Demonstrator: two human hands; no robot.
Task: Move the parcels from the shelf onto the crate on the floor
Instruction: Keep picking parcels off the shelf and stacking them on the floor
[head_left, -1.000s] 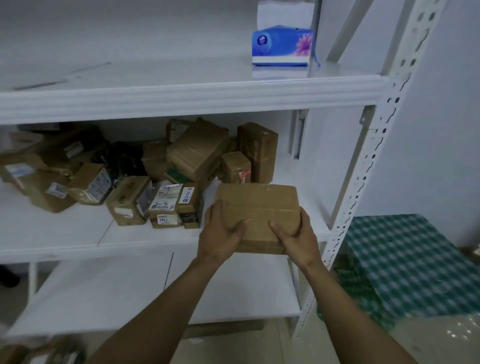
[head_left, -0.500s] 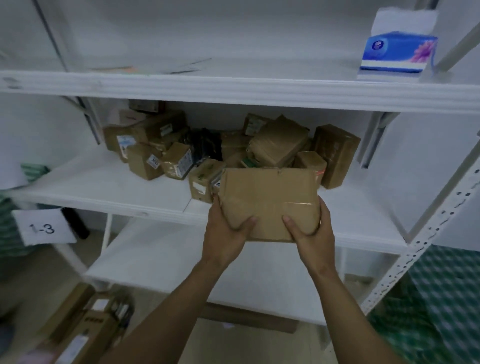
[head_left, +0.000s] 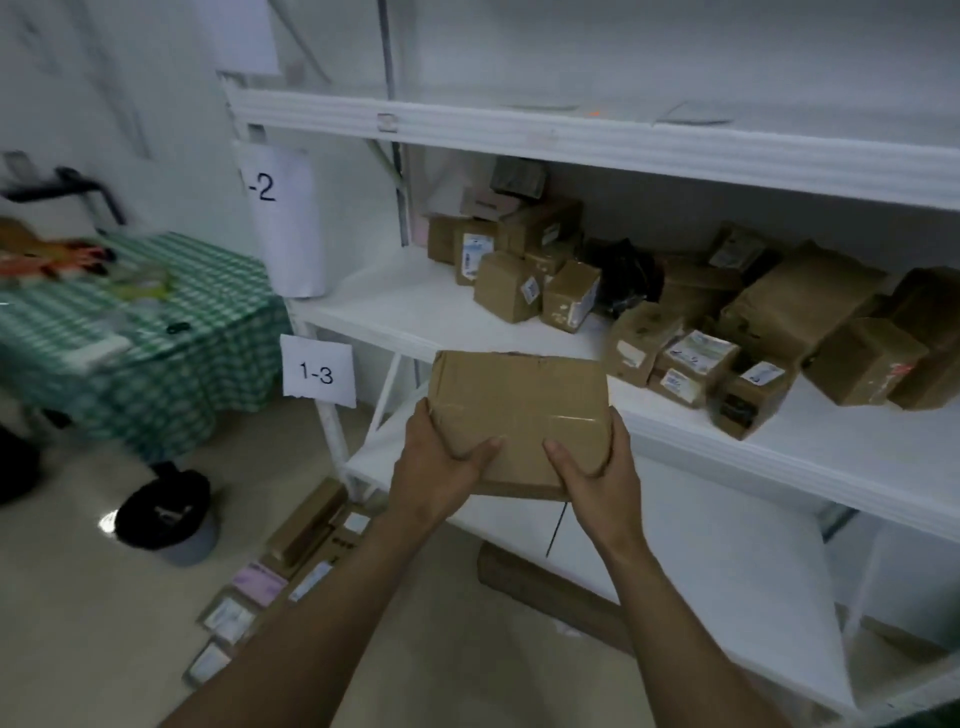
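While left hand (head_left: 441, 462) and right hand (head_left: 597, 467) grip parcel (head_left: 519, 405), shelf (head_left: 415, 312) behind, floor boxes (head_left: 306, 530) below.

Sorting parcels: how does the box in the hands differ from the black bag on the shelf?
The box is brown and flat; the black bag is crumpled. The left hand and right hand hold the box clear of the shelf; the black bag lies on it.
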